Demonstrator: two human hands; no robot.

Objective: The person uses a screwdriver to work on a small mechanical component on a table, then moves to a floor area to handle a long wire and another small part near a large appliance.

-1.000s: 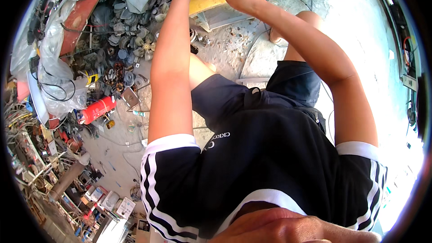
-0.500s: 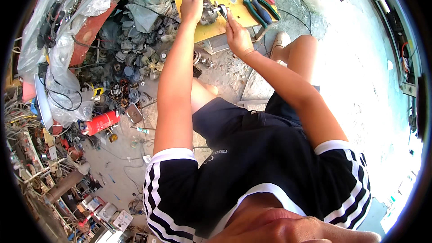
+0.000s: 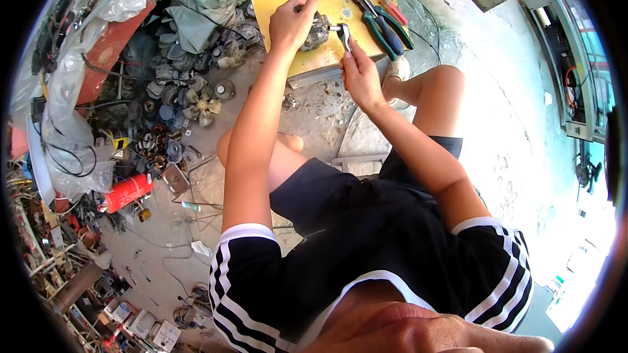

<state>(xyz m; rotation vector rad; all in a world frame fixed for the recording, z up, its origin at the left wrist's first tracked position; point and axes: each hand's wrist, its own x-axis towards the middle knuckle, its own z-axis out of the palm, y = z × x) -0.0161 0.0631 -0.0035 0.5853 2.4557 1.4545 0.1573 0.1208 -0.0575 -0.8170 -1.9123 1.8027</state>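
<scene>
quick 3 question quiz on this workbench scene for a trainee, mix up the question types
1. True or false: the left hand rests on the small grey motor on the yellow board.
2. Which tool does the right hand hold against the motor?
A. a small metal wrench
B. a hammer
C. a paintbrush
3. Fill in: the pliers lying on the board to the right of the motor have green, blue and ____ handles.

Key
1. True
2. A
3. red
</scene>
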